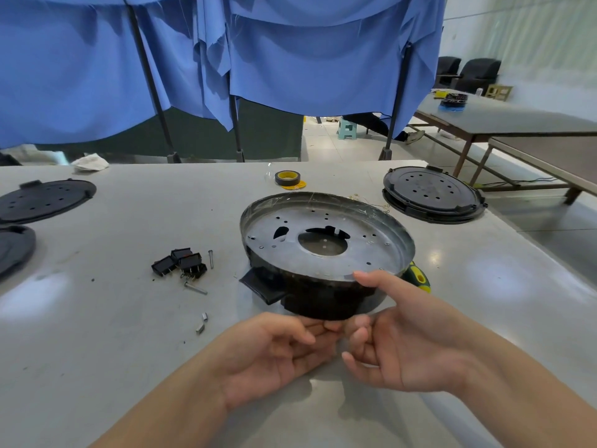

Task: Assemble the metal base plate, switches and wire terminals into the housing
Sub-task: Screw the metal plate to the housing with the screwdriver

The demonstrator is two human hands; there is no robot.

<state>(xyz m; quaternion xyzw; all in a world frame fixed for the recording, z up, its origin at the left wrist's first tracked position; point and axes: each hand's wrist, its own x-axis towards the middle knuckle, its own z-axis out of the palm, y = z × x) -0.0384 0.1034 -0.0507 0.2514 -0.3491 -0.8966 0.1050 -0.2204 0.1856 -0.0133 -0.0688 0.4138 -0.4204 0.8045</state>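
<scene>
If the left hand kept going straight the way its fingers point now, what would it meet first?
Probably the right hand: the left hand has its fingers aimed right and slightly up, their tips already at the right hand's fingers under the black housing. Depth is unclear, so it might brush the housing's underside instead.

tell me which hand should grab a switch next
Left, probably. The switches lie on the table left of the housing, nearer the left hand; the right hand's thumb steadies the rim.
</scene>
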